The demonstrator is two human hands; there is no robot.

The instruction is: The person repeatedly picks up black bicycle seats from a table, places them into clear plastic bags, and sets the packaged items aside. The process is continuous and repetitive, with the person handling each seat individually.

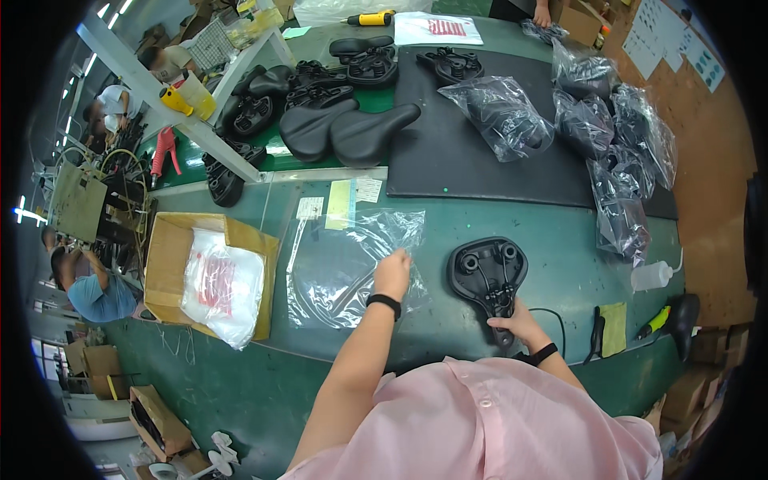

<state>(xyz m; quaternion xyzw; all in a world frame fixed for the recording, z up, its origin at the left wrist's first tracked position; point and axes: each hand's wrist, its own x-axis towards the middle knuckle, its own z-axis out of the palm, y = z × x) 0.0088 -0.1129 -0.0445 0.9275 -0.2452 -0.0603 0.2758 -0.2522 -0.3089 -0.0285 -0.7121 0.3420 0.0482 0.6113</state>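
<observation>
Fingers of the left hand [392, 274] look pinched on a bag [340, 280]; right hand's [522, 322] gripping a saddle [486, 278], bag's 3 o'clock. Carton's [164, 276] at 9.

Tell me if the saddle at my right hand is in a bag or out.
Out: the saddle shows bare, no film over it, your right hand on its nose.

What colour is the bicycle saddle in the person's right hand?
Black: the bicycle saddle shows best in the head view.
</observation>
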